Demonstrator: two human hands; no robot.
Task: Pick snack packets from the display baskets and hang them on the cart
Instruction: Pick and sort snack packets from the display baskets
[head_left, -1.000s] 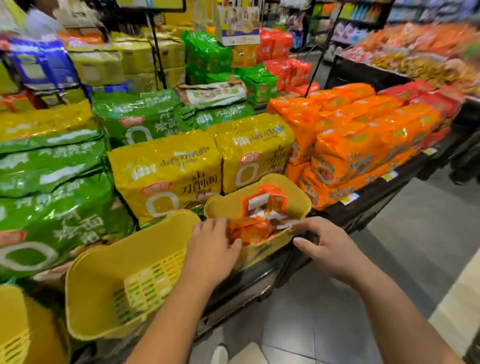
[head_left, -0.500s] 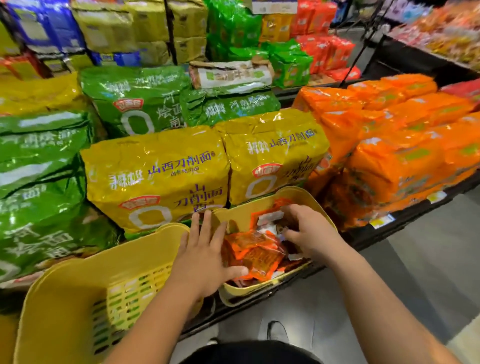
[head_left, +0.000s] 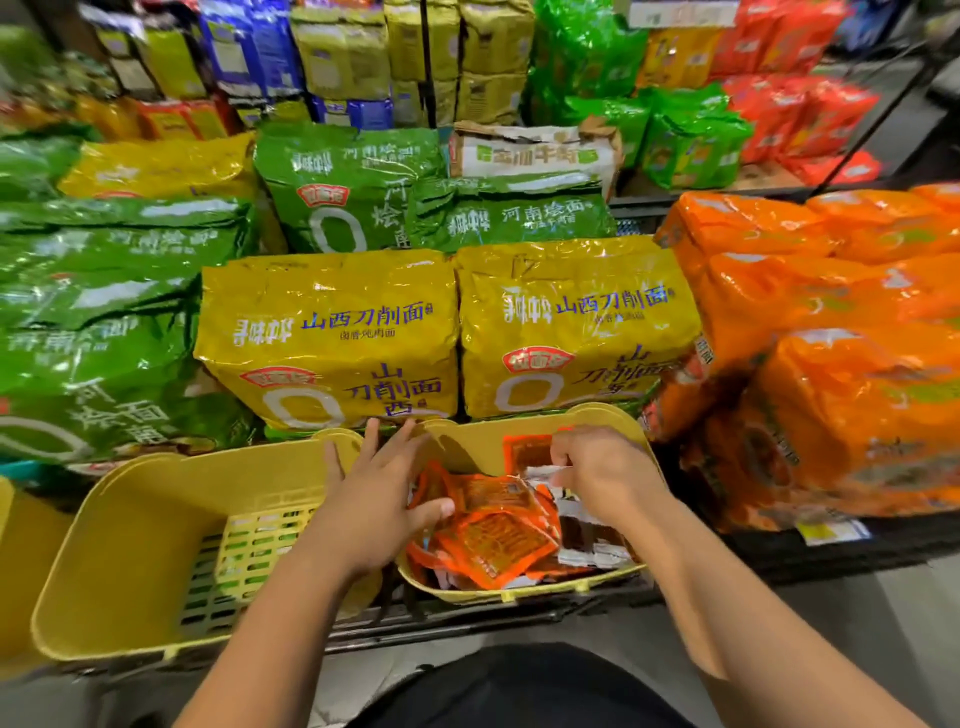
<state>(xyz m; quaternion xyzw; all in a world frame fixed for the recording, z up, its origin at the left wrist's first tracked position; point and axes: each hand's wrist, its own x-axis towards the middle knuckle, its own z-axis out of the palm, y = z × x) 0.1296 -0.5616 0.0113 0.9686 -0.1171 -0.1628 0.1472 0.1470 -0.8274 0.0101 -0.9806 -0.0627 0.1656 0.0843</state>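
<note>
Several small orange foil snack packets (head_left: 496, 535) lie heaped in the yellow plastic basket (head_left: 483, 441) under my hands, some showing white-silver backs. My right hand (head_left: 602, 470) is down inside that basket at its far side, fingers curled, pinching the pale edge of a packet in the heap; can't tell which one exactly. My left hand (head_left: 371, 501) sits at the basket's left rim, fingers straight and spread, pointing away from me, thumb laid on the top orange packet. The hands are apart with the heap between them.

Just beside the first basket, left of my left hand, is a second yellow plastic basket with a slotted wall (head_left: 156, 545); my left forearm crosses its right corner. Both baskets sit above a dark metal rail (head_left: 467, 618) in front of me.

Beyond my fingertips, two big glossy yellow noodle bags (head_left: 327, 332) stand side by side, with blue print on them. Left of my left hand are stacked green noodle bags (head_left: 93, 312). Right of my right hand are piled orange noodle bags (head_left: 831, 374), with a small price tag (head_left: 831, 531) below them on the black shelf front. Farther past the yellow bags are more green, blue and red bags, blurred. Dark clothing (head_left: 519, 686) shows low between my forearms.
</note>
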